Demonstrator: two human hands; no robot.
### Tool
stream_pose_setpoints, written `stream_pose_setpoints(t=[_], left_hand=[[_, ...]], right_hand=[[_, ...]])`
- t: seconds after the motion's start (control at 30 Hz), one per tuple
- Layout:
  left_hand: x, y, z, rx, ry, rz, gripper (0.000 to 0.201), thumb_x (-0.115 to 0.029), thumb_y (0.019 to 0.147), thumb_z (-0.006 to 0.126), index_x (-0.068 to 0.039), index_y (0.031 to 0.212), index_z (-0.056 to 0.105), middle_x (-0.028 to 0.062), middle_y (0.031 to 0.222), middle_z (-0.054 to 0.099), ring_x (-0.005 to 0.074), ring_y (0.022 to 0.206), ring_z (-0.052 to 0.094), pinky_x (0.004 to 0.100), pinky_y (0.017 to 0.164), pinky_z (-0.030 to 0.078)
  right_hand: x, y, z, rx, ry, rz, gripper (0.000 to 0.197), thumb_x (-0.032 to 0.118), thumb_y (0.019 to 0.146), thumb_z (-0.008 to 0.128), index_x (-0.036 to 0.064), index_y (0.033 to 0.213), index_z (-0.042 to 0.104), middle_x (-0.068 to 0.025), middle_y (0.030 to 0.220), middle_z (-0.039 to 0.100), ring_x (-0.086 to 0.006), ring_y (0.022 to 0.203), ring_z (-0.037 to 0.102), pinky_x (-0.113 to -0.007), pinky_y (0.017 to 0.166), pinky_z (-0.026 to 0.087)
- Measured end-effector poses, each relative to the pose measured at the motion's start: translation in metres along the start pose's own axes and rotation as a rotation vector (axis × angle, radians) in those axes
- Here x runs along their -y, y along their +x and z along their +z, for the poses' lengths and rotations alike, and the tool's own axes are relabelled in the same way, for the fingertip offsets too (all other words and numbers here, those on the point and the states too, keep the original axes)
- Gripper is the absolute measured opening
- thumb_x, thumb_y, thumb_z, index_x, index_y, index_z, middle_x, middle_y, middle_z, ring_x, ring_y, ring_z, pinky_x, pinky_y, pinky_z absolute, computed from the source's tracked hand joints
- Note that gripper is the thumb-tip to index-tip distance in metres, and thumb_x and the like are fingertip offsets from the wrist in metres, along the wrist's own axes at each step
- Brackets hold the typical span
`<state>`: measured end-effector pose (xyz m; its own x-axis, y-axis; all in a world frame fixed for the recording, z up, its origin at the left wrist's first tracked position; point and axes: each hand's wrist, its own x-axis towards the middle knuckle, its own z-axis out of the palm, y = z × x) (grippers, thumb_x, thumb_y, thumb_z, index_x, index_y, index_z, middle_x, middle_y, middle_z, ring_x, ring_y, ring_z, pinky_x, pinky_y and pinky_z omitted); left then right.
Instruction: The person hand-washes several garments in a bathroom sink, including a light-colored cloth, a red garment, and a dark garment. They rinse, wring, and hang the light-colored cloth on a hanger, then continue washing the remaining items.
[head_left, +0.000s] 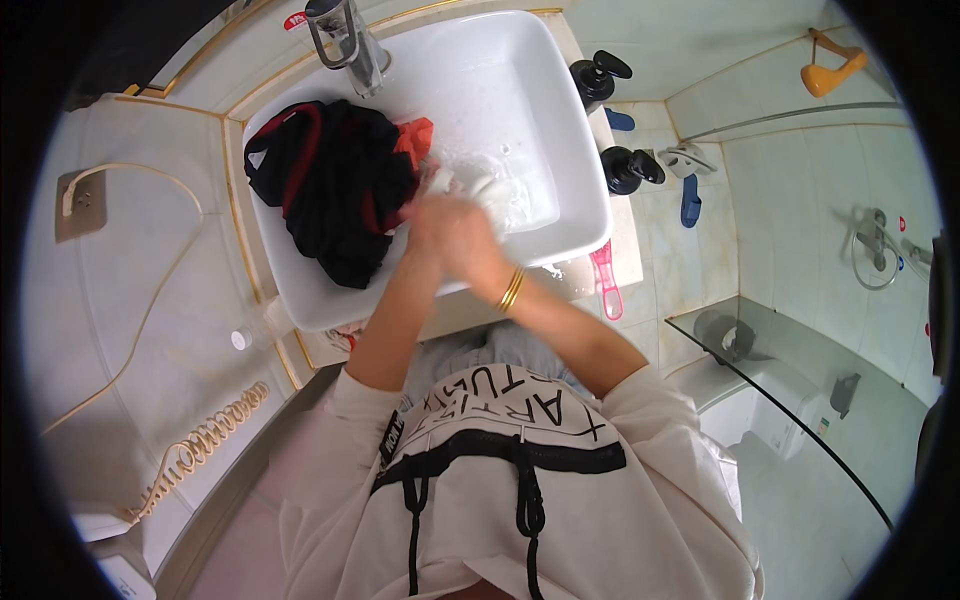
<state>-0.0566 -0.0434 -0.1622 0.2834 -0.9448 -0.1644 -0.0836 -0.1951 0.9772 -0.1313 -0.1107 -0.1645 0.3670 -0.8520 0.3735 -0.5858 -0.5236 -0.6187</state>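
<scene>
My left hand [426,222] and my right hand [468,238] are pressed together over the near part of the white sink [530,60], both blurred by motion. They are closed around a bunched white cloth [490,195], which shows just beyond my fingers in shallow, foamy water. A gold bangle circles my right wrist. Beside my left hand, a heaped black garment with dark red trim [345,190] lies against the sink's left side. An orange-red cloth [414,138] pokes out between that garment and the water. My fingertips are mostly hidden.
A tap [350,50] stands at the sink's far left. Two black pump bottles [592,82] [630,170] line the right side, with a pink-handled brush [607,282] on the counter nearer me. Blue slippers [691,202] lie on the floor; a glass panel [790,400] is at right.
</scene>
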Motion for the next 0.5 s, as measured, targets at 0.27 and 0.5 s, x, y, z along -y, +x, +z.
stream_pose_setpoints(t=[0.27,0.5], left_hand=[[-0.004,0.004,-0.006,0.068,-1.036,-0.443,0.03,-0.024,0.091,0.043,-0.007,0.115,0.048,0.0017,0.098,0.053,0.0113,0.088,0.053,0.0249,0.075,0.044],[-0.019,-0.007,-0.005,0.148,-0.98,-0.45,0.033,-0.024,0.091,0.045,-0.002,0.116,0.046,0.0061,0.107,0.053,0.0153,0.097,0.054,0.0279,0.085,0.043]], right_hand=[[0.054,-0.006,-0.027,-0.121,0.255,-0.36,0.013,0.013,0.077,0.053,0.0049,0.067,0.052,-0.0143,0.064,0.053,-0.031,0.055,0.054,-0.039,0.049,0.044],[0.011,0.008,-0.023,0.059,0.269,0.324,0.032,0.027,0.085,0.054,0.0032,0.064,0.049,-0.015,0.053,0.049,-0.0303,0.052,0.052,-0.036,0.051,0.043]])
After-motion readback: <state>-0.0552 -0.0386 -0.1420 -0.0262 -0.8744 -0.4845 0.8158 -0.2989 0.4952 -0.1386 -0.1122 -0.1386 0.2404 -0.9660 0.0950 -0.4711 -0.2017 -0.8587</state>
